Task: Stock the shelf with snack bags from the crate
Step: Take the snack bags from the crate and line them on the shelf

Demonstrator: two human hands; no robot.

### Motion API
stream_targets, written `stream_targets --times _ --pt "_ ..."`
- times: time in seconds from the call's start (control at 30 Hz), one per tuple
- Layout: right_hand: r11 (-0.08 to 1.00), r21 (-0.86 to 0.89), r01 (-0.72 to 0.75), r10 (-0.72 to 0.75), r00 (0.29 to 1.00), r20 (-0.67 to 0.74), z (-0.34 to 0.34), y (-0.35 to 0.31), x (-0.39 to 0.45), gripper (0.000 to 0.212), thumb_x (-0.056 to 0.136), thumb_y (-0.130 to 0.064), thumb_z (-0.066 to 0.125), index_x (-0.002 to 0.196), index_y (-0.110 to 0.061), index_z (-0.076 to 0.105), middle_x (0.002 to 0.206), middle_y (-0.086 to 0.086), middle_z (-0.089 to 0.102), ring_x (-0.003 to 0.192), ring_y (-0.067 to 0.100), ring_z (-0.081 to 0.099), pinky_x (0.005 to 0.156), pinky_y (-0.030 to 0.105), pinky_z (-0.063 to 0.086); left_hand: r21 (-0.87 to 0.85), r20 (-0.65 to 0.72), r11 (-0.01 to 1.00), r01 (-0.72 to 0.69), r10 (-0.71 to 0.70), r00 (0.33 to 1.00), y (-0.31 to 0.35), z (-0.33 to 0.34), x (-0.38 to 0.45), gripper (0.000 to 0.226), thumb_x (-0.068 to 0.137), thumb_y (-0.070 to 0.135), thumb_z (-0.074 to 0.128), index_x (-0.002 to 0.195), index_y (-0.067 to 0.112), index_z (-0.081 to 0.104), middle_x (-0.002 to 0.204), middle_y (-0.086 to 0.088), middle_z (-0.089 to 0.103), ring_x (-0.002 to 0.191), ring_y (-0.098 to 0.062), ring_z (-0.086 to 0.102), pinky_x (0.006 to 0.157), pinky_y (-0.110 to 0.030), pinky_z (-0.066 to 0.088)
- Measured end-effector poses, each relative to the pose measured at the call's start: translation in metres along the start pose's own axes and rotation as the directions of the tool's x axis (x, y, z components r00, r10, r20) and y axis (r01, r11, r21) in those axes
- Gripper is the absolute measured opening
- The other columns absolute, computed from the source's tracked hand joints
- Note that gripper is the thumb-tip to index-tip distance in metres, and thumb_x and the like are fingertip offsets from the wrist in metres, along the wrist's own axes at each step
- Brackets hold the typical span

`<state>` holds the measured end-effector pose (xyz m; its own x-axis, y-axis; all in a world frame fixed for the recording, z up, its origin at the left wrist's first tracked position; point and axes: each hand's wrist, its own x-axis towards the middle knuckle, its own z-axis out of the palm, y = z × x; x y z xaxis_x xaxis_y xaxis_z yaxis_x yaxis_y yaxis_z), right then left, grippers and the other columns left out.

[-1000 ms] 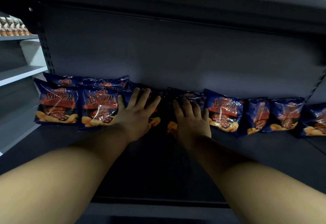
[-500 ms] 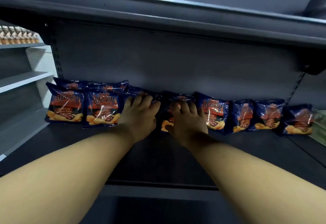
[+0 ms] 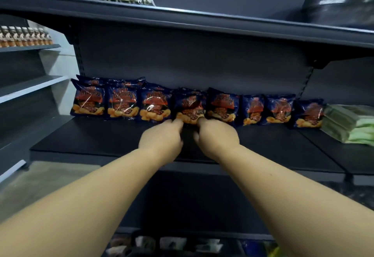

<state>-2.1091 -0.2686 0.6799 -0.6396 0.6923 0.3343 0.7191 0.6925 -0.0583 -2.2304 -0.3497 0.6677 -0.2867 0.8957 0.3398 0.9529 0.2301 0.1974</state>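
Both hands, the left hand point(image 3: 162, 140) and right hand point(image 3: 217, 138), were curled onto the bottom edge of the middle snack bag point(image 3: 189, 108), at twelve o'clock on the shelf point(image 3: 91, 141), apparently to stand it upright in line.

Shop aisle. Dark metal gondola shelf point(image 3: 101, 141) with slotted uprights; identical blue snack bags point(image 3: 123, 103) faced in row at far edge. Bottles point(image 3: 24, 38) lined on far-left shelving. Green packs point(image 3: 352, 125) right.
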Motion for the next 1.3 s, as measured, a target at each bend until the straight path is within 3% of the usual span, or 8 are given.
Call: stream_targets --times 0.37,0.47,0.7,0.83,1.03,1.17,1.3 --pt "0.994 -0.038 -0.104 0.109 0.977 0.180 0.025 -0.017 -0.112 0.024 0.099 -0.036 0.042 0.108 -0.015 0.048 0.099 0.003 0.058 0.086 0.028 0.054 0.062 0.035 0.036 -0.119 0.180 0.993 0.004 0.018 0.983 0.018 0.033 -0.100 0.013 0.094 0.027 0.050 0.093 0.022 0.039 0.093 0.004 0.046 0.076 -0.021 0.049 0.061 -0.034 0.036" --pt "0.990 -0.026 -0.139 0.141 0.961 0.239 0.041 -0.030 -0.139 0.023 0.099 -0.038 0.042 0.107 -0.016 0.048 0.091 0.000 0.052 0.079 0.025 0.047 0.062 0.034 0.036 -0.121 0.227 0.992 0.020 0.008 0.974 0.012 0.044 -0.129 0.011 0.094 0.026 0.049 0.093 0.021 0.039 0.092 0.004 0.048 0.076 -0.022 0.050 0.061 -0.033 0.035" --pt "0.981 0.003 -0.194 0.177 0.906 0.385 0.073 -0.034 -0.199 0.024 0.099 -0.040 0.044 0.107 -0.018 0.048 0.087 0.000 0.050 0.078 0.025 0.050 0.062 0.033 0.039 -0.089 0.339 0.994 0.070 -0.036 0.940 0.006 0.071 -0.180 0.006 0.094 0.025 0.046 0.097 0.020 0.044 0.094 0.002 0.050 0.073 -0.021 0.053 0.057 -0.032 0.038" --pt "0.978 0.018 -0.207 0.176 0.874 0.452 0.092 -0.020 -0.216 0.025 0.099 -0.041 0.044 0.109 -0.018 0.048 0.089 0.000 0.052 0.080 0.025 0.051 0.065 0.034 0.043 -0.087 0.389 0.993 0.084 -0.044 0.920 0.013 0.093 -0.191 0.011 0.094 0.028 0.045 0.104 0.021 0.045 0.100 0.003 0.050 0.078 -0.021 0.055 0.064 -0.035 0.046" --pt "0.978 0.048 -0.202 0.140 0.812 0.566 0.129 0.032 -0.228 0.028 0.098 -0.040 0.046 0.114 -0.018 0.051 0.106 0.006 0.062 0.096 0.031 0.059 0.073 0.038 0.048 -0.053 0.515 0.986 0.160 -0.110 0.850 0.040 0.150 -0.190 0.019 0.095 0.032 0.046 0.111 0.022 0.046 0.107 0.002 0.049 0.089 -0.023 0.053 0.069 -0.037 0.046" --pt "0.980 0.053 -0.194 0.124 0.788 0.603 0.153 0.064 -0.231 0.028 0.098 -0.040 0.047 0.115 -0.018 0.052 0.110 0.007 0.062 0.099 0.031 0.059 0.072 0.036 0.046 -0.041 0.551 0.977 0.212 -0.154 0.820 0.050 0.182 -0.191 0.022 0.095 0.033 0.046 0.113 0.021 0.046 0.112 0.000 0.050 0.093 -0.024 0.053 0.073 -0.038 0.047" --pt "0.980 0.046 -0.195 0.110 0.716 0.690 0.188 0.087 -0.242 0.032 0.098 -0.038 0.046 0.121 -0.017 0.051 0.114 0.010 0.062 0.102 0.032 0.059 0.069 0.034 0.043 -0.002 0.610 0.963 0.268 -0.211 0.764 0.055 0.218 -0.201 0.028 0.096 0.031 0.046 0.121 0.020 0.047 0.122 -0.002 0.049 0.103 -0.027 0.053 0.074 -0.034 0.043"
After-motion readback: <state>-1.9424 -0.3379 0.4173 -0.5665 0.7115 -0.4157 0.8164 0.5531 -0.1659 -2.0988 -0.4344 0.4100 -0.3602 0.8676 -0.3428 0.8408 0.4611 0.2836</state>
